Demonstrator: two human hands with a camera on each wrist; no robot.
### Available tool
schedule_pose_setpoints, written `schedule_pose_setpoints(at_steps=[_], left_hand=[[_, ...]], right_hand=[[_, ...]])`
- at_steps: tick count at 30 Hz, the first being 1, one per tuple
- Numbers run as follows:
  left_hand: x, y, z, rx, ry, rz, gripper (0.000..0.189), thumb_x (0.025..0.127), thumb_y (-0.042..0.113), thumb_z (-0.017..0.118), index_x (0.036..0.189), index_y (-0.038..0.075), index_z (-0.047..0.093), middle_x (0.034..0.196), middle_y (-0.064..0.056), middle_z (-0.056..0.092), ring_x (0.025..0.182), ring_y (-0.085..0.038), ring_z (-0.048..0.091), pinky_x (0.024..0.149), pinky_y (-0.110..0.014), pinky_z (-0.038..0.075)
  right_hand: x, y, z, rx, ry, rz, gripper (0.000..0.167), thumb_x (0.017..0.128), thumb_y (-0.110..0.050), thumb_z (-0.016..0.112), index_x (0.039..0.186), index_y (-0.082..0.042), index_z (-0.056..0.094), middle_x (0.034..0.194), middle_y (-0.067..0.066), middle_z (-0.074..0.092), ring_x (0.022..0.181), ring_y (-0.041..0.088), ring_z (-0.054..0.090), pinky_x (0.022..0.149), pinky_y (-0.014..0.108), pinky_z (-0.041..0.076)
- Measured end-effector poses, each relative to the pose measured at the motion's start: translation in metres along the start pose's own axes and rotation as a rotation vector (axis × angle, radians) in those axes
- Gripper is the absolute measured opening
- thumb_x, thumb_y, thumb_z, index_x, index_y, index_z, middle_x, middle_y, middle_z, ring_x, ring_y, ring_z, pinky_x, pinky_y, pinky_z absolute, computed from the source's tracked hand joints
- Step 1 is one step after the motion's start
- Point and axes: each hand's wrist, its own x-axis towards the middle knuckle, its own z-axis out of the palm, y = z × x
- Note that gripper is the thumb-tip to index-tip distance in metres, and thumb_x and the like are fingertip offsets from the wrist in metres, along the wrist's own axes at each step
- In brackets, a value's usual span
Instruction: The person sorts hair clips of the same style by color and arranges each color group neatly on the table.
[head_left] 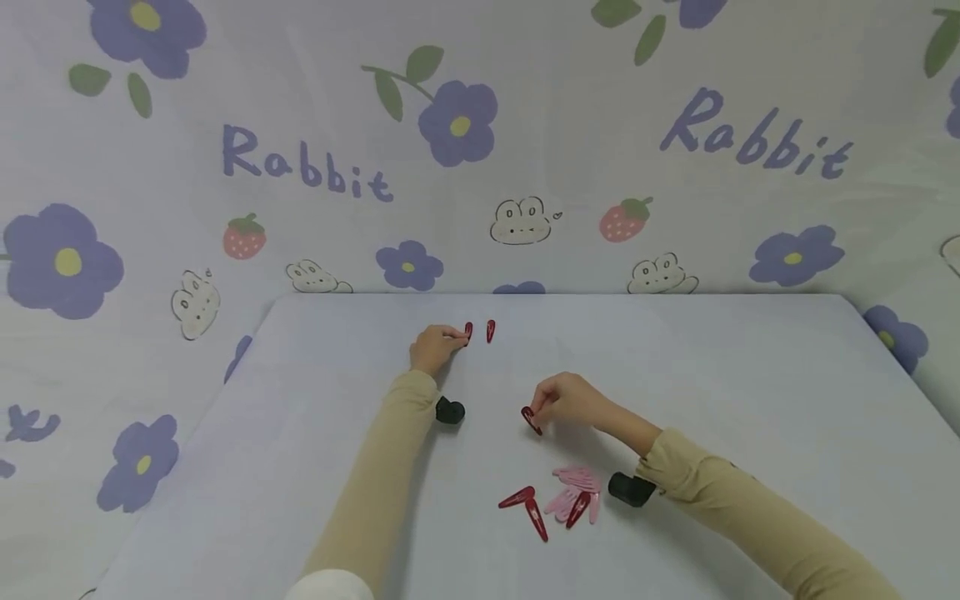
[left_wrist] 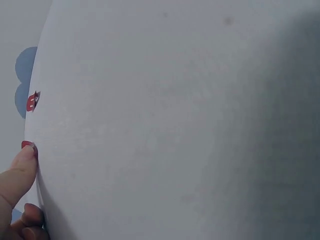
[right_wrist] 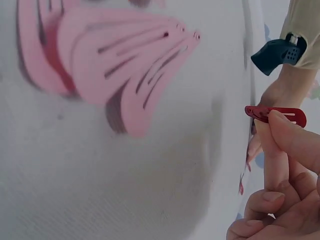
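Note:
At the far part of the table, my left hand [head_left: 435, 348] pinches a red hair clip [head_left: 468, 330] between thumb and fingertips. Just right of it lies another red hair clip [head_left: 491, 331], apart from the hand. My right hand [head_left: 572, 400] holds a red snap hair clip [right_wrist: 287, 116] between thumb and forefinger, above the table's middle. Nearer me, two red hair clips [head_left: 536, 518] lie touching or almost touching at their ends. Beside them is a pile of pink hair clips [head_left: 576, 478], with a red clip [head_left: 578, 509] on it.
The white table [head_left: 712, 375] ends at a patterned cloth backdrop [head_left: 570, 125] with flowers and rabbits. Dark wrist cameras are worn at the left wrist [head_left: 450, 411] and the right wrist [head_left: 630, 489]. Beige sleeves cover both forearms.

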Motion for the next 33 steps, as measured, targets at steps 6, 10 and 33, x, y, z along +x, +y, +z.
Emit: schedule_pose_setpoints(at_steps=[6, 10, 33], left_hand=[[0.001, -0.001, -0.001, 0.022, 0.018, -0.004, 0.017, 0.080, 0.029, 0.066, 0.090, 0.018, 0.072, 0.108, 0.000, 0.062, 0.103, -0.021, 0.053, 0.084, -0.042, 0.034], [0.000, -0.001, -0.002, 0.004, 0.023, 0.019, 0.017, 0.080, 0.028, 0.067, 0.090, 0.016, 0.072, 0.107, -0.001, 0.063, 0.103, -0.022, 0.053, 0.084, -0.042, 0.034], [-0.001, -0.002, -0.002, 0.036, -0.006, -0.005, 0.016, 0.080, 0.030, 0.067, 0.091, 0.019, 0.073, 0.108, 0.001, 0.062, 0.100, -0.021, 0.054, 0.080, -0.039, 0.034]], right_hand=[[0.017, 0.005, -0.006, 0.008, 0.067, 0.046, 0.007, 0.074, -0.007, 0.070, 0.073, -0.003, 0.064, 0.067, -0.001, 0.061, 0.066, 0.014, 0.049, 0.061, 0.029, 0.038], [0.030, 0.012, -0.009, 0.010, 0.142, 0.093, 0.006, 0.075, -0.007, 0.068, 0.072, -0.004, 0.064, 0.071, 0.000, 0.061, 0.068, 0.015, 0.047, 0.061, 0.029, 0.036], [0.090, 0.027, -0.022, 0.106, 0.317, 0.366, 0.015, 0.074, -0.014, 0.072, 0.082, -0.003, 0.067, 0.080, 0.002, 0.063, 0.074, 0.016, 0.047, 0.063, 0.027, 0.036]])
